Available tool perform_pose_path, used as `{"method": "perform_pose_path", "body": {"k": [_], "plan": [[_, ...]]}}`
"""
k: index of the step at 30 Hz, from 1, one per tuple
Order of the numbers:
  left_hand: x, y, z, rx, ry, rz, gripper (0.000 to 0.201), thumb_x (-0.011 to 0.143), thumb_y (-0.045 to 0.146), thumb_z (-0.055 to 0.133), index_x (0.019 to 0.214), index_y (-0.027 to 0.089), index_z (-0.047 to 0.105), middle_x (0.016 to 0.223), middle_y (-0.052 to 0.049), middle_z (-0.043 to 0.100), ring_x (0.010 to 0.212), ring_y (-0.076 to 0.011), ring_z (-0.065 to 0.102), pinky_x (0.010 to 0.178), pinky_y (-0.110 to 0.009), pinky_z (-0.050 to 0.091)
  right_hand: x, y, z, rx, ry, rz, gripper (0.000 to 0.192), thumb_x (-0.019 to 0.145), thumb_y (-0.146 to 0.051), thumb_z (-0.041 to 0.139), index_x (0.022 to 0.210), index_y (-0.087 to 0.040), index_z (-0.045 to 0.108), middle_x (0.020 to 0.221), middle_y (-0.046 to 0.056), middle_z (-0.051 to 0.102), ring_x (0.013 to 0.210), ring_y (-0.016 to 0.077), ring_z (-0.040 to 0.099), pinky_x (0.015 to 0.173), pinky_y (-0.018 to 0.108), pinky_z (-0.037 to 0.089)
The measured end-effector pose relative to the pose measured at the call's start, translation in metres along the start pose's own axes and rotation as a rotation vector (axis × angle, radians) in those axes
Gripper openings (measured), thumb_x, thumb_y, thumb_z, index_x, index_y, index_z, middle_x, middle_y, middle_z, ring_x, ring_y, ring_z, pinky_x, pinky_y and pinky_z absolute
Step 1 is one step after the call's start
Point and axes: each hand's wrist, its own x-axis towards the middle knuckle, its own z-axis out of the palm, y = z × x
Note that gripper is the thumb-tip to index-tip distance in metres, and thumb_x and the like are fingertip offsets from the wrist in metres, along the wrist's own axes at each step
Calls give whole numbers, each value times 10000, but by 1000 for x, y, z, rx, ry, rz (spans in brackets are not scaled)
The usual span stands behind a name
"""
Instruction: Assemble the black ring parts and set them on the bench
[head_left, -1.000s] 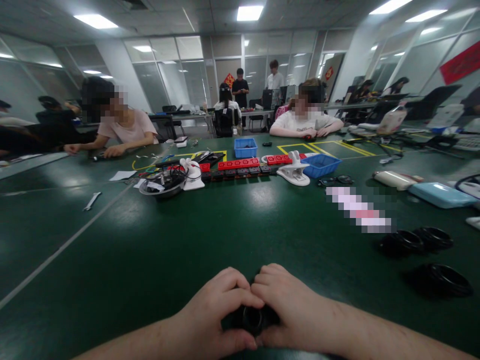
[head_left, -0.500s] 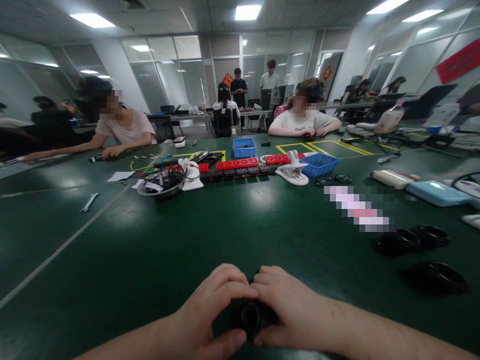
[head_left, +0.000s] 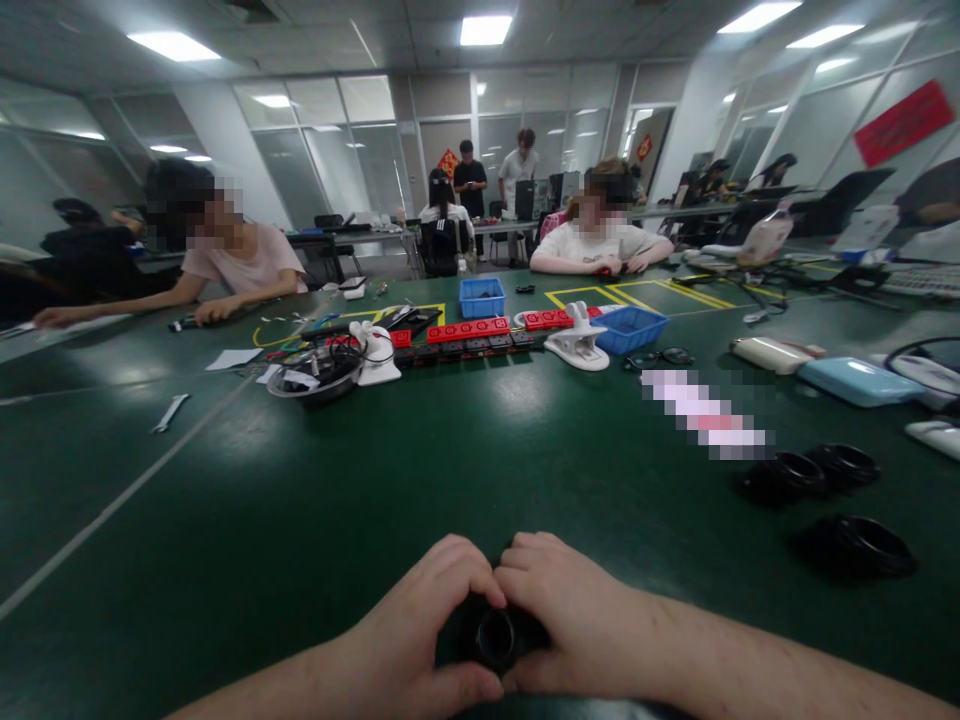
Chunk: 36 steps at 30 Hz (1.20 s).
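Note:
Near the front edge of the view, a black hollow round part [head_left: 495, 638] with a shiny rim is held between my two hands, low over the green table. My left hand [head_left: 420, 630] curves around its left side, index fingertip at the far rim and thumb at the near rim. My right hand [head_left: 574, 610] is closed on its right side, with the fingers bent and the thumb along the near side. The fingertips of both hands meet around it. Much of the part's body is hidden by the right hand and shadow.
Black ring-shaped parts [head_left: 870, 545] lie at the right. A wrench [head_left: 171, 413] is at the left. Farther back are a metal bowl [head_left: 315, 390] of cables, red power strips [head_left: 469, 330], a white clip stand [head_left: 577, 350] and a blue bin [head_left: 634, 330]. Two people sit across the table.
The view has shifted slightly. My left index finger bends down closer to the far rim of the black part, while my right hand keeps nearly the same grip.

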Motion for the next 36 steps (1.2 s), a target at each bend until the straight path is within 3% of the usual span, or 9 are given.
{"method": "perform_pose_path", "body": {"k": [4, 8, 13, 16, 19, 25, 29, 33, 36], "plan": [[-3, -18, 14, 97, 112, -14, 506, 703, 660, 575, 885, 202, 458, 892, -32, 478, 797, -200, 464, 683, -306, 412, 0, -1, -1, -15, -11, 7, 387, 604, -390, 740, 881, -167, 586, 817, 17, 598, 765, 176, 516, 676, 293, 370], [-5, -23, 11, 78, 125, 97, 573, 696, 675, 569, 1015, 217, 442, 957, -46, 461, 854, -215, 462, 742, -334, 426, 0, -1, -2, -9, -24, 30, 404, 607, -403, 735, 904, -169, 595, 831, 20, 606, 778, 185, 518, 698, 310, 371], [-5, -9, -7, 37, 37, 247, 403, 889, 454, 435, 1208, 209, 411, 1036, -79, 479, 951, -230, 461, 836, -372, 407, 0, 1, 1, 24, 4, 20, 405, 615, -424, 727, 912, -184, 593, 831, 14, 599, 782, 185, 515, 726, 323, 370], [-3, -5, -8, 53, 7, 297, 278, 903, 241, 411, 1168, 218, 490, 1032, -73, 511, 971, -218, 467, 867, -369, 390, 0, 2, 2, 21, 19, 10, 374, 607, -434, 731, 841, -183, 583, 793, 3, 586, 763, 180, 514, 706, 314, 371], [-2, -4, -6, 65, 21, 245, 254, 886, 182, 436, 1109, 233, 545, 1007, -66, 527, 959, -213, 475, 842, -357, 407, 0, 1, 2, 27, 20, 15, 356, 602, -419, 739, 812, -184, 574, 780, -7, 581, 751, 171, 515, 699, 305, 373], [1, 4, -7, 82, -7, 183, 267, 918, 289, 435, 1176, 256, 494, 965, -62, 517, 880, -194, 497, 746, -320, 443, -1, 1, 2, 17, 13, 7, 356, 607, -423, 737, 825, -191, 579, 793, -8, 587, 766, 170, 520, 713, 305, 374], [2, 5, -3, 105, 2, 112, 226, 903, 375, 471, 1069, 229, 518, 948, -52, 508, 863, -185, 499, 735, -293, 445, 0, 0, 1, -5, 1, 7, 350, 619, -413, 727, 841, -185, 585, 800, 0, 593, 755, 169, 519, 699, 296, 375], [-1, -9, 8, 140, 97, 60, 419, 784, 594, 541, 938, 207, 491, 900, -41, 494, 805, -192, 487, 682, -293, 442, 1, -2, -1, -21, -19, 27, 370, 612, -403, 731, 864, -170, 593, 805, 17, 602, 765, 184, 522, 692, 304, 377], [-4, -17, 9, 134, 128, 125, 575, 724, 704, 498, 1030, 219, 472, 958, -56, 485, 861, -215, 481, 732, -327, 448, 1, -3, -2, 6, -18, 38, 442, 603, -404, 741, 952, -177, 592, 855, 27, 616, 792, 195, 527, 745, 329, 382]]}}
